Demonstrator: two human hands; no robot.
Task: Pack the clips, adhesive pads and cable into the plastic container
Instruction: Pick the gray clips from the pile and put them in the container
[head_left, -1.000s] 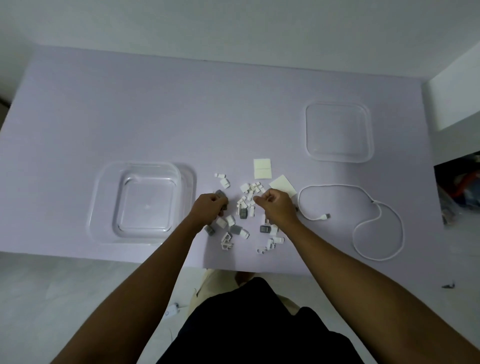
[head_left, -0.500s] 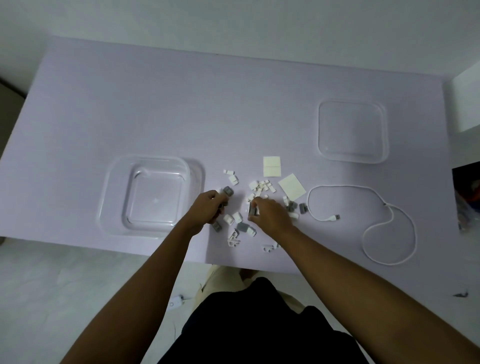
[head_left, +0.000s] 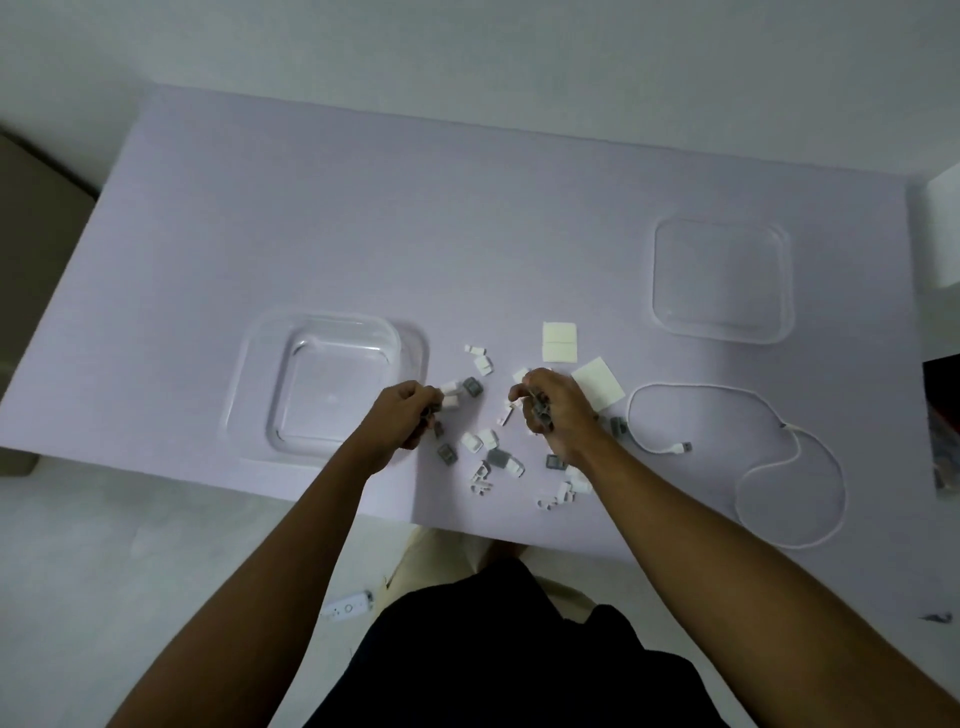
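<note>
Counter (head_left: 363, 208), lilac, carried everything. Clear container (head_left: 249, 384) sat open at the front left, with the lid (head_left: 722, 280) well apart at the back right. White cable (head_left: 675, 448) lay looped on the counter at the right. Left grip (head_left: 410, 415), just beside the container, was curled round a few clips; right grip (head_left: 556, 410) was clamped on grey ones. Two pads (head_left: 559, 341) lay just beyond it. Loose clips (head_left: 488, 452) were scattered between both.

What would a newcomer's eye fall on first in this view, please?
The left hand and right hand each hold small clips from the white and grey scatter at the near middle of the purple table. The clear plastic container sits just left of them, seemingly empty, and the white cable loops at right.
</note>
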